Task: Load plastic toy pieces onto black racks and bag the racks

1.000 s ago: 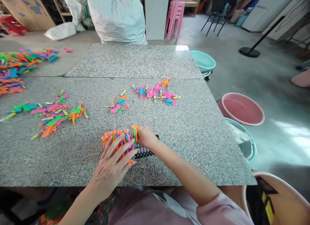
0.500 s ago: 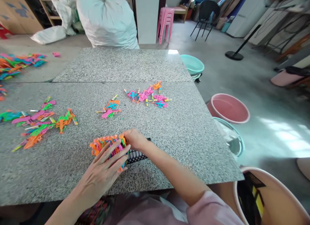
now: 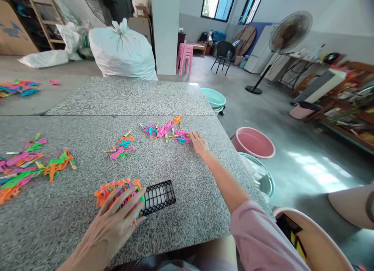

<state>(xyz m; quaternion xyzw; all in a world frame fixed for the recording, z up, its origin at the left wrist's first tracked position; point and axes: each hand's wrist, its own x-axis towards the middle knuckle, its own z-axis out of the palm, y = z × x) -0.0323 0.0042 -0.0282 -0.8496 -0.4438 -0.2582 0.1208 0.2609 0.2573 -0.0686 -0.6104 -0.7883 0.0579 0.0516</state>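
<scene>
While the left hand lies spread over toys, near the front edge of the tabletop, the right hand, grip unclear, reaches other toys.

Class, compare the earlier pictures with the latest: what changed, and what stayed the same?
The right hand let go of the toy it held at the black basket and moved forward and right to the rightmost loose toys, uncovering the basket's right end. The left hand stays spread over the packed toys.

Loose, mauve-pink short sleeve with soft creases, bare right forearm, slender bare fingers.
</scene>
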